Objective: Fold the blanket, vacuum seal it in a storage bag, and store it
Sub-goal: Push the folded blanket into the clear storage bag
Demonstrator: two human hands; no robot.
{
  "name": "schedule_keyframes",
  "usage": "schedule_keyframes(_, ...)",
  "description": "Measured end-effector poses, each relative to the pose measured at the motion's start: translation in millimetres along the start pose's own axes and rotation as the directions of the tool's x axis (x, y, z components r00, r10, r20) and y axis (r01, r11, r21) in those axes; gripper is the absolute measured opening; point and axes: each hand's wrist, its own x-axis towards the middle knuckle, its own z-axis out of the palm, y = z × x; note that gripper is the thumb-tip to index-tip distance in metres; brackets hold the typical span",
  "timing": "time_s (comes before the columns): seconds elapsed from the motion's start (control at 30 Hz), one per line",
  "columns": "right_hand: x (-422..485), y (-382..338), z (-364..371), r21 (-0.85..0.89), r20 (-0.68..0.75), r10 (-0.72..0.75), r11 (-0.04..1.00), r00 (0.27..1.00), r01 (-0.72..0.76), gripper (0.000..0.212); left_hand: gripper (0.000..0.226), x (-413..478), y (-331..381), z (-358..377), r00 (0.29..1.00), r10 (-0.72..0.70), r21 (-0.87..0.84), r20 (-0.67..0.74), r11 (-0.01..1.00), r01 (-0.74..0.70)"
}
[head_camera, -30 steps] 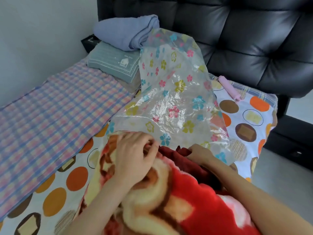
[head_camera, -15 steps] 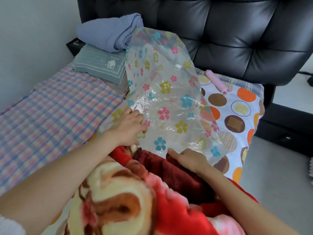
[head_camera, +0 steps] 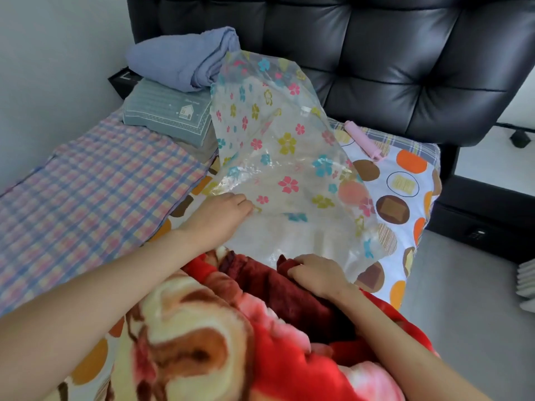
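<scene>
While the blanket [head_camera: 260, 328] lies bunched at the near end of the bed [head_camera: 405, 204], its far end, a dark red fold, sits right at the mouth of the storage bag [head_camera: 278, 157]. Whether any of it is already inside the plastic cannot be told.

The bag is clear with printed flowers. It runs lengthwise away from the person, with its mouth near and its closed end far, propped against the black headboard [head_camera: 376, 53] and a stack of folded cloths [head_camera: 170, 114].

The left hand [head_camera: 220, 218] is on the left side of the mouth, fingers curled onto the film and apparently pinching it up. The right hand [head_camera: 318, 274] is at the right side of the mouth, fingers wrapped round the dark red fold.

The blanket therefore lies on the near side of the opening, in line with the bag's length. The coming move looks like a push straight away from the body. The right hand is the nearer one to feed the fold in, while the left keeps the mouth lifted.

A pink tube [head_camera: 363, 140] lies on the sheet far right, well apart from both hands.
</scene>
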Motion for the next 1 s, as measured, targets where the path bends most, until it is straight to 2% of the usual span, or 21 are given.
schedule_keyframes(0.03, -5, -4, -1, -0.015, -0.005, -0.018, 1.0, 1.0, 0.018, 0.037, 0.009, 0, 6, -5, 0.996, -0.033, -0.078, -0.088, 0.997, 0.026)
schedule_keyframes(0.1, -12, -12, -3, -0.041, -0.008, -0.035, 0.999, 0.999, 0.035, 0.054, 0.021, 2, 17, -16, 0.989, -0.043, -0.16, -0.145, 0.987, 0.019)
schedule_keyframes(0.17, -17, -17, -3, -0.051, -0.006, -0.035, 0.998, 0.999, 0.034, 0.062, 0.017, -2, 23, -23, 0.988, 0.079, -0.149, -0.132, 0.984, -0.098)
schedule_keyframes(0.23, -18, -19, -2, -0.046, -0.018, -0.026, 0.999, 0.999, 0.025, 0.057, 0.004, -17, 22, -26, 0.977, 0.184, -0.105, -0.108, 0.975, -0.195)
schedule_keyframes(0.3, -20, -19, -2, -0.048, -0.041, -0.018, 0.999, 0.999, 0.016, 0.045, 0.021, -39, 14, -35, 0.978, 0.202, -0.041, -0.06, 0.978, -0.204)
schedule_keyframes(0.37, -25, -19, -4, -0.019, -0.062, -0.007, 1.0, 0.998, 0.006, 0.043, 0.039, -66, 0, -46, 0.983, 0.181, 0.065, -0.014, 0.982, -0.179)
schedule_keyframes(0.5, -36, -20, -7, -0.028, -0.089, -0.011, 1.0, 0.996, 0.008, 0.045, 0.065, -117, -26, -61, 0.996, 0.035, 0.156, 0.087, 0.987, -0.049)
schedule_keyframes(0.67, -47, -24, -3, -0.054, -0.098, -0.013, 0.999, 0.995, 0.008, 0.054, 0.055, -147, -25, -71, 0.968, -0.188, 0.273, 0.168, 0.952, 0.137)
schedule_keyframes(0.73, -54, -24, -4, -0.052, -0.112, -0.02, 0.999, 0.994, 0.014, 0.058, 0.051, -158, -11, -76, 0.971, -0.204, 0.275, 0.123, 0.947, 0.164)
schedule_keyframes(0.8, -59, -24, -5, -0.056, -0.123, 0.007, 0.998, 0.992, -0.014, 0.056, 0.047, -167, 12, -91, 0.977, -0.194, 0.293, 0.086, 0.942, 0.161)
schedule_keyframes(0.9, -65, -25, -6, -0.024, -0.141, 0.03, 0.999, 0.99, -0.033, 0.049, 0.022, -171, 50, -111, 0.995, -0.097, 0.298, 0.033, 0.951, 0.083)
schedule_keyframes(1.0, -74, -30, -7, 0.062, -0.196, -0.006, 0.998, 0.981, 0.019, 0.043, 0.025, -158, 75, -115, 0.999, 0.029, 0.321, 0.046, 0.946, -0.042)
